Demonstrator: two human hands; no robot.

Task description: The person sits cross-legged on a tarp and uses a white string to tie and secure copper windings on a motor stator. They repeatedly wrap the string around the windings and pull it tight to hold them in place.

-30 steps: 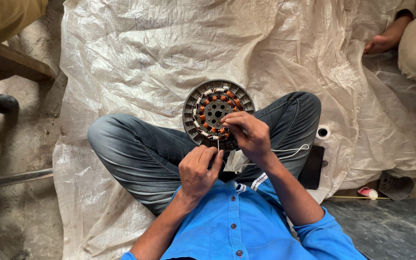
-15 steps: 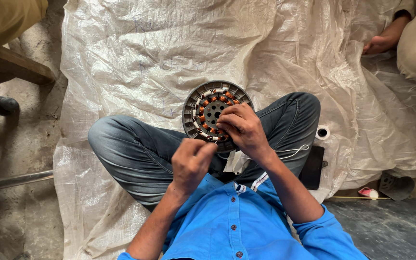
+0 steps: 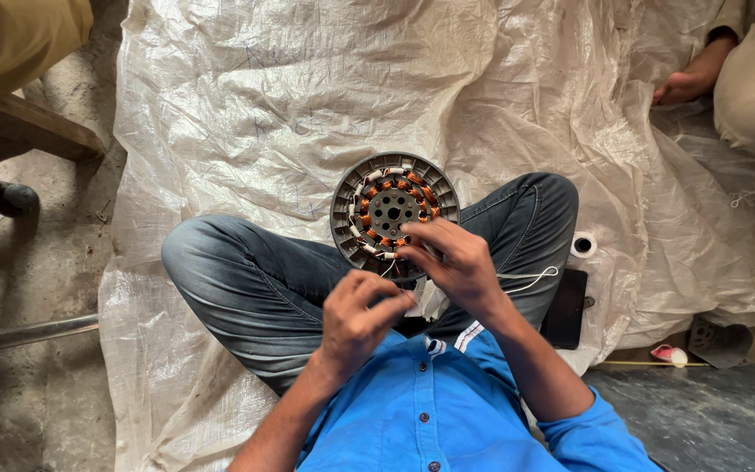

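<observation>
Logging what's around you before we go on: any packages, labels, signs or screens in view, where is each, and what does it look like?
Phone: flat black rectangle lying on the white woven plastic sheet beside the person's right knee, its screen dark.
No packages, labels or signs that I can make out.
Nearest thing resembling packaging: small white spool on the sheet just above the phone, round with a dark centre hole.
</observation>
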